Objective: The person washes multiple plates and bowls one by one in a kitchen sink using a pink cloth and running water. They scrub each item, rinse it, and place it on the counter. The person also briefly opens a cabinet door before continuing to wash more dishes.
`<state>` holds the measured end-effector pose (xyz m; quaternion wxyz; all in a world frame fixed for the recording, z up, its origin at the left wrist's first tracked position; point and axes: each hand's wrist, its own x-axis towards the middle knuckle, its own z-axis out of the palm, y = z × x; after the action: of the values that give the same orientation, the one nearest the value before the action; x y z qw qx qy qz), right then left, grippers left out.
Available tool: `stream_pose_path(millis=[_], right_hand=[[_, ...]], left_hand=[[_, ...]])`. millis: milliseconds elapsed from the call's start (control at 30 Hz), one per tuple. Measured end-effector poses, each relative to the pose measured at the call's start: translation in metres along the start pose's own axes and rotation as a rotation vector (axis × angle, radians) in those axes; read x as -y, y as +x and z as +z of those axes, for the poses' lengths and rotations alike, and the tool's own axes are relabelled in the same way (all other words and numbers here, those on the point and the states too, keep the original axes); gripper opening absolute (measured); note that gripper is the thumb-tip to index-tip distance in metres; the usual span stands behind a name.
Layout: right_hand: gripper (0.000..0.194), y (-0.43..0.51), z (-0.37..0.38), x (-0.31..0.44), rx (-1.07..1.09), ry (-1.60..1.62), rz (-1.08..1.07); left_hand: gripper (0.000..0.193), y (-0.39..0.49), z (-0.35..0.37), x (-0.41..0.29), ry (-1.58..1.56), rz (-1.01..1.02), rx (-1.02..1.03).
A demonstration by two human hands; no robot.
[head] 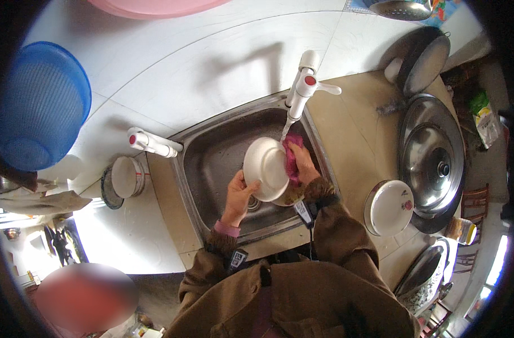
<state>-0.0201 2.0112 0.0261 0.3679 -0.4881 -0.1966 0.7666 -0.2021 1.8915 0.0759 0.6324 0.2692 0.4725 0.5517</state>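
My left hand (237,200) grips the lower left rim of a white dish (263,169), its underside with the foot ring turned up. Bunched in my right hand (303,162) is a pink cloth (291,154), close against the dish's right side; whether it touches is unclear. Both hands are over a stainless steel sink (212,169). Water (286,128) runs from a white faucet (299,99) just above the cloth. Partly hidden below the dish and my right wrist is another dish (291,197) in the sink.
A second white faucet (153,143) stands at the sink's left corner. Stacked bowls (126,177) sit further left, below a blue plastic basket (41,105). Rightward are white dishes (388,207), a large steel lid (428,148), a frying pan (428,63) and a jar (460,231).
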Motion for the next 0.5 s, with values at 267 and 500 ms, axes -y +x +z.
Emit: stream_pose_path(millis=[267, 500], right_hand=[[0.044, -0.051, 0.029, -0.081, 0.163, 0.505, 0.303], [0.062, -0.073, 0.019, -0.058, 0.297, 0.205, 0.170]], left_hand=[[0.015, 0.033, 0.007, 0.006, 0.565, 0.096, -0.152], [0.016, 0.035, 0.024, 0.014, 1.193, 0.467, 0.262]])
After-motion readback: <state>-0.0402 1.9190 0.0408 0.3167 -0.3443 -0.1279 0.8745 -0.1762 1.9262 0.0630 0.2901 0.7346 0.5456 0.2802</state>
